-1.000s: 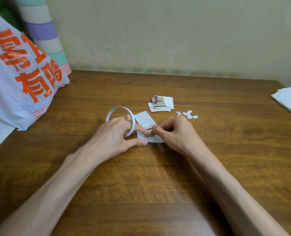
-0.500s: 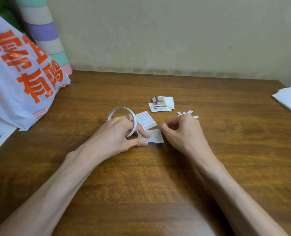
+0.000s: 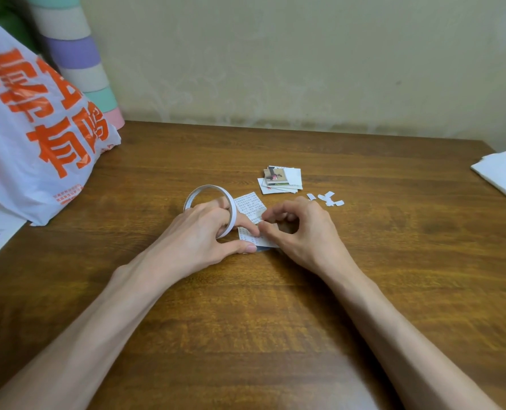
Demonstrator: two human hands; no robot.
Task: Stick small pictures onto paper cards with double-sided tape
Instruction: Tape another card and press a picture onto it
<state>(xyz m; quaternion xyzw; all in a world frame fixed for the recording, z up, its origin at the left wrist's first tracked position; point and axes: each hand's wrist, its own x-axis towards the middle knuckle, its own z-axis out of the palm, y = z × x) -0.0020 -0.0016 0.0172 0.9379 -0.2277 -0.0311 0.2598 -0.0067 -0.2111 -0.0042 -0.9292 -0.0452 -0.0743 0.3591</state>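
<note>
Pinning the thin, light, easily creased card (image 3: 256, 240) flat at the table (image 3: 379, 261) centre, the left hand (image 3: 204, 232) curls round the tape roll (image 3: 207, 189) while the right hand (image 3: 302, 229) pinches the card's far edge, judged the safest hold.

wooden table (image 3: 364, 261) – smooth, slight sheen; thin white paper cards (image 3: 250, 202); crinkly glossy plastic bag (image 3: 38, 128).

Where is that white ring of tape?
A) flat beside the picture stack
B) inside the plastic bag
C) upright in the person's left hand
C: the tape roll stands on edge, gripped by the left hand; the right hand pinches at the paper card.
</note>
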